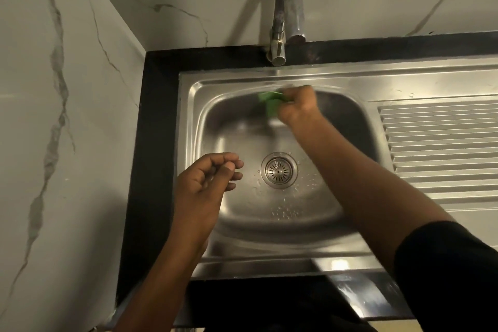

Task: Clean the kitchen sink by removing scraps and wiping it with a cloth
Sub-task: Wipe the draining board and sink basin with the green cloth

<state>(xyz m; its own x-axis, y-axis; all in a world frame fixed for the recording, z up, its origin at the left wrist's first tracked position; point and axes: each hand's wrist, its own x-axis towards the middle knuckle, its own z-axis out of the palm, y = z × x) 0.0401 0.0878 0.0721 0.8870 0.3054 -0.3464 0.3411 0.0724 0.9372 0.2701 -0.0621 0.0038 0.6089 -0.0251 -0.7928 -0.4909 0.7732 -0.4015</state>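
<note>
The steel sink (204,127) fills the middle of the head view, with its round drain strainer (279,170) at the bottom and water drops around it. My right hand (299,105) grips a green cloth (269,104) against the sink's far wall, just below the back rim. My left hand (207,179) hovers over the basin's left side with its fingers curled toward the thumb; I see nothing in it. No scraps show in the basin.
A chrome tap (285,8) rises from the black counter (159,143) behind the sink, its spout above the back rim. A ribbed steel drainboard (442,143) lies to the right. Marble-patterned walls (67,89) close off the left and back.
</note>
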